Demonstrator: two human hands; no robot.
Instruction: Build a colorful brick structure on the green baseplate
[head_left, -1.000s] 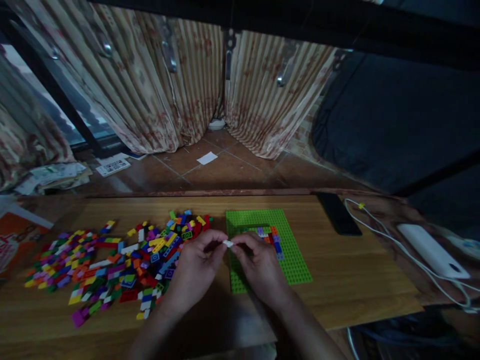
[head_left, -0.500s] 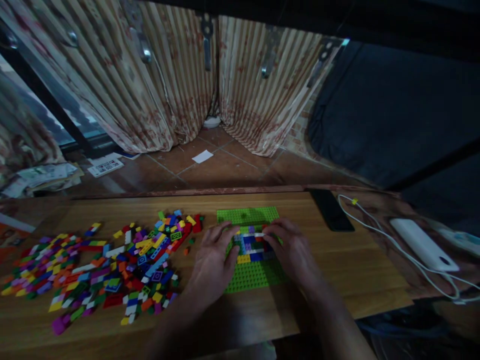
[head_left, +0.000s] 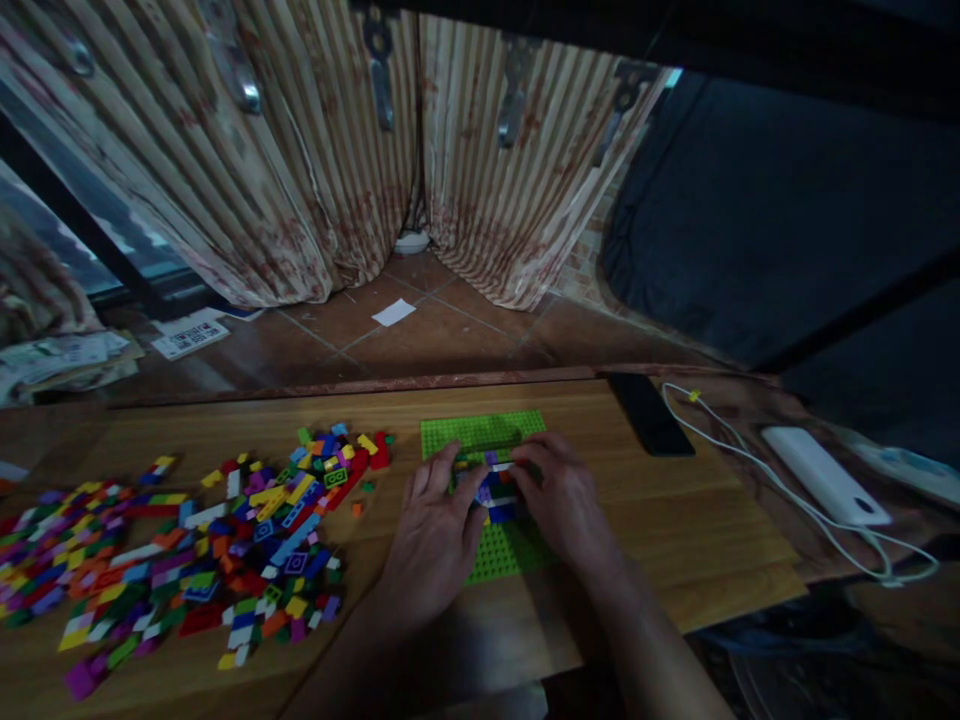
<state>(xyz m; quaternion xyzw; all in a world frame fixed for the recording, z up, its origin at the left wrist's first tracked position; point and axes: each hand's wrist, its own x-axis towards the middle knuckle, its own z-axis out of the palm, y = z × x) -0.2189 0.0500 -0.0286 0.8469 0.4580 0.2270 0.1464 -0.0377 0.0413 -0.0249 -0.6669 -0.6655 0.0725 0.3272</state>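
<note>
A green baseplate (head_left: 480,432) lies on the wooden table (head_left: 675,520), with a small build of blue, purple, yellow and red bricks (head_left: 493,496) on it. My left hand (head_left: 437,530) rests on the plate's left part, fingers spread, its fingertips against the build. From the right, my right hand (head_left: 564,500) reaches over the plate, and its fingertips pinch the end of a thin white brick (head_left: 501,467) that lies on top of the build. The hands hide the plate's middle.
A wide heap of loose coloured bricks (head_left: 225,540) covers the table's left half. A black phone (head_left: 649,412), a white cable (head_left: 742,455) and a white power bank (head_left: 823,474) lie at the right. Beyond the table are striped curtains (head_left: 300,170) and a tiled floor.
A second ago both hands held the white brick just above the plate's left edge. They have since brought it down onto the build, and the fingers have closed in around it.
</note>
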